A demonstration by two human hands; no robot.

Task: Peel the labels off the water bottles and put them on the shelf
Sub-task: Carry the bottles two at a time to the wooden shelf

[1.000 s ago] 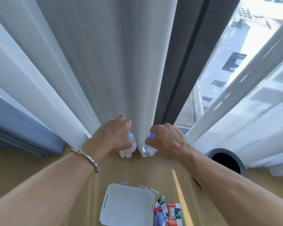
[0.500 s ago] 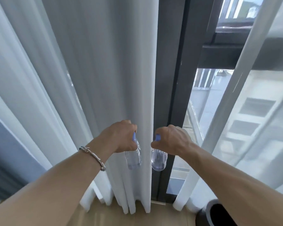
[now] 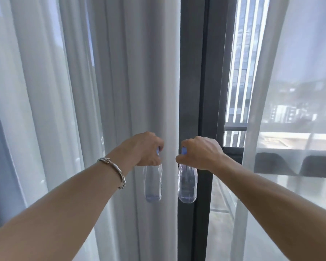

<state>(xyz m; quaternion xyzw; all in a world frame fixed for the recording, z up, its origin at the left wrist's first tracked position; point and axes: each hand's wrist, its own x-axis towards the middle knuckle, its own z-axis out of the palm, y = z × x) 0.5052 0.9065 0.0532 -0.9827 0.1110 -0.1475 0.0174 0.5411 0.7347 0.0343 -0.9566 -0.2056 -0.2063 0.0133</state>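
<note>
Two clear water bottles with blue caps and no labels hang side by side in front of me. My left hand [image 3: 144,148] grips the left bottle [image 3: 152,183] round its neck, fingers curled over the cap. My right hand [image 3: 199,151] grips the right bottle [image 3: 187,183] the same way. Both bottles hang upright and apart by a small gap, held out at arm's length before the curtain. No shelf is in view.
White sheer curtains [image 3: 73,110] fill the left and middle. A dark window frame [image 3: 196,72] runs vertically just behind the right bottle. More sheer curtain [image 3: 299,91] covers the glass on the right, with buildings outside.
Both hands rose from the floor with the bottles, and my view tilted up; the floor, the white box and the loose labels have dropped out of sight.
</note>
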